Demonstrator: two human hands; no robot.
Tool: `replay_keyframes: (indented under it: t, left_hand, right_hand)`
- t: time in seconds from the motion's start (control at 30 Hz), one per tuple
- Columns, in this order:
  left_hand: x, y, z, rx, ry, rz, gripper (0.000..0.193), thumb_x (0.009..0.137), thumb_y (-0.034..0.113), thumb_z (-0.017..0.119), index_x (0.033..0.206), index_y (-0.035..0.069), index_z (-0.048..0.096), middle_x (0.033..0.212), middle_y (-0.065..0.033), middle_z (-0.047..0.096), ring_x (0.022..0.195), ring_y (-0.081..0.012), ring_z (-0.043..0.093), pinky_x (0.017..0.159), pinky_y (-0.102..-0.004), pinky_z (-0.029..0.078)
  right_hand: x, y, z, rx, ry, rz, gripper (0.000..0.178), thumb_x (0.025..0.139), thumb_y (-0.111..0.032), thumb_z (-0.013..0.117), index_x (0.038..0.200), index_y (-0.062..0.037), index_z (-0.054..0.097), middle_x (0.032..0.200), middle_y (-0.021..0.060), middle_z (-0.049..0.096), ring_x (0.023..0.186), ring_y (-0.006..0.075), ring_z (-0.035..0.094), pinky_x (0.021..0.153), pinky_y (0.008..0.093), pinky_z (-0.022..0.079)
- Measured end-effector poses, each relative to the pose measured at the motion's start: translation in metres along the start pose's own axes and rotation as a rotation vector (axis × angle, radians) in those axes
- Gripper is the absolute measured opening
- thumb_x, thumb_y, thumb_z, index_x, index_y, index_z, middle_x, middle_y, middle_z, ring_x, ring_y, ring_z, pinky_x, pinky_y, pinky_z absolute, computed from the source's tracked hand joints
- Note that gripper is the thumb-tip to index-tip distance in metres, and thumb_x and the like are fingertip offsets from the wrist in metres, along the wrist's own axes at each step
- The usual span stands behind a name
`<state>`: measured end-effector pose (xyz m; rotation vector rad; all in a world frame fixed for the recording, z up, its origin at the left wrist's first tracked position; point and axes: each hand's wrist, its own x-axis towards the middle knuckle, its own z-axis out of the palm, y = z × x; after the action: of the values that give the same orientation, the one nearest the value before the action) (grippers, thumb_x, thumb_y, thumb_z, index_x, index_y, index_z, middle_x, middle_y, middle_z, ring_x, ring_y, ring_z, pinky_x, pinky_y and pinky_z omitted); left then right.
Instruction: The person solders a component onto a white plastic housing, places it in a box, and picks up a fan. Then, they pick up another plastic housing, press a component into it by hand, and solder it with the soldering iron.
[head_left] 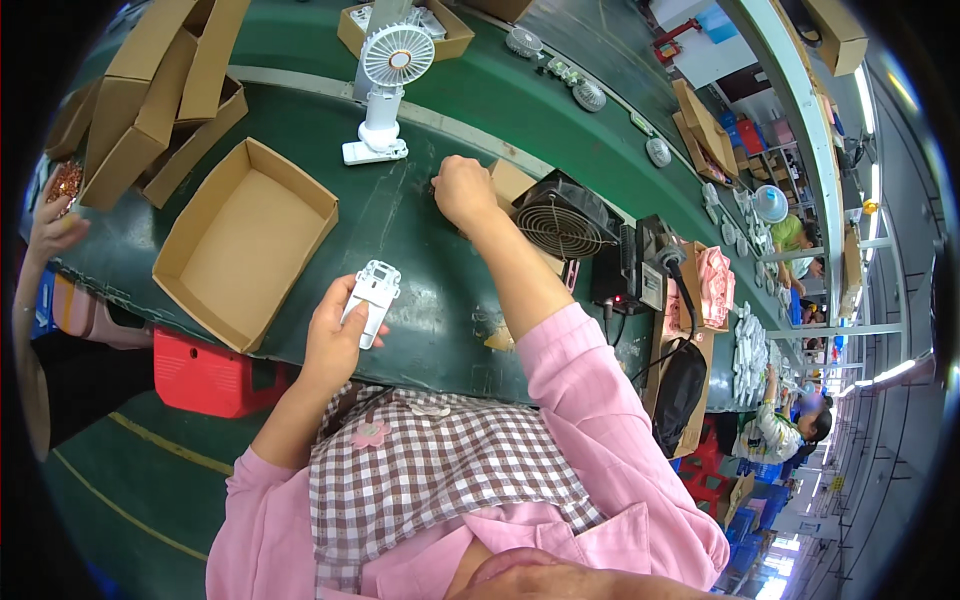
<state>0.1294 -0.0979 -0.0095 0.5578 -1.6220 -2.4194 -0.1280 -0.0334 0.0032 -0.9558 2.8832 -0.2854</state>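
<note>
Well, oblong plastic casing, gripping left fingers

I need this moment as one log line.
left hand: holds white part | right hand: curled, grip hidden | white fan: upright on green table

Between the left hand and the right hand, the green table lies open; leftward the cardboard box blocks a low path (its walls stand up), ahead rises the white fan, and rightward stands the black grilled unit
</note>
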Motion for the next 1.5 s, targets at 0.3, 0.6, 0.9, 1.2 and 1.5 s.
replay_keyframes:
  t: [0.3, 0.6, 0.9, 1.2, 1.5]
  left_hand:
    - [-0.004, 0.001, 0.004, 0.005, -0.010, -0.040, 0.028, 0.090, 0.009, 0.053, 0.116, 0.000, 0.046, 0.097, -0.0094, 0.060, 0.070, -0.0118, 0.060, 0.058, -0.0239, 0.051]
    - [0.000, 0.005, 0.005, -0.065, 0.031, -0.054, 0.023, 0.094, 0.011, 0.049, 0.113, 0.000, 0.046, 0.097, -0.0121, 0.062, 0.067, -0.0137, 0.061, 0.056, -0.0251, 0.052]
    - [-0.002, 0.016, 0.010, -0.080, 0.079, 0.010, 0.023, 0.094, 0.012, 0.048, 0.113, 0.000, 0.044, 0.094, -0.0145, 0.062, 0.066, -0.0157, 0.062, 0.055, -0.0253, 0.052]
    - [0.002, 0.020, 0.010, -0.089, 0.119, 0.063, 0.027, 0.094, 0.011, 0.047, 0.118, -0.002, 0.042, 0.098, -0.0159, 0.062, 0.068, -0.0160, 0.063, 0.056, -0.0257, 0.053]
    - [0.006, 0.015, 0.011, -0.089, 0.123, 0.083, 0.026, 0.095, 0.011, 0.046, 0.116, -0.003, 0.044, 0.099, -0.0145, 0.063, 0.069, -0.0153, 0.063, 0.058, -0.0255, 0.054]
  right_hand:
    - [0.006, -0.012, 0.011, -0.003, -0.055, 0.091, 0.017, 0.079, -0.012, 0.062, 0.090, 0.0010, 0.066, 0.096, 0.0224, 0.065, 0.093, 0.0377, 0.063, 0.081, 0.0435, 0.052]
    - [-0.006, -0.012, 0.014, 0.036, -0.063, 0.053, 0.018, 0.080, -0.002, 0.052, 0.093, 0.0013, 0.064, 0.099, 0.0229, 0.064, 0.094, 0.0387, 0.062, 0.082, 0.0442, 0.051]
    - [-0.027, -0.024, 0.015, -0.096, -0.054, -0.051, 0.017, 0.080, -0.006, 0.056, 0.094, 0.0015, 0.061, 0.098, 0.0211, 0.064, 0.092, 0.0351, 0.064, 0.078, 0.0424, 0.052]
    - [-0.052, -0.021, 0.028, -0.181, 0.064, -0.168, 0.014, 0.081, -0.007, 0.053, 0.093, -0.0003, 0.059, 0.092, 0.0159, 0.063, 0.086, 0.0289, 0.065, 0.071, 0.0376, 0.054]
    - [-0.069, -0.019, 0.034, -0.112, 0.101, -0.205, 0.016, 0.082, -0.014, 0.061, 0.087, -0.0001, 0.056, 0.087, 0.0168, 0.062, 0.082, 0.0327, 0.063, 0.070, 0.0428, 0.051]
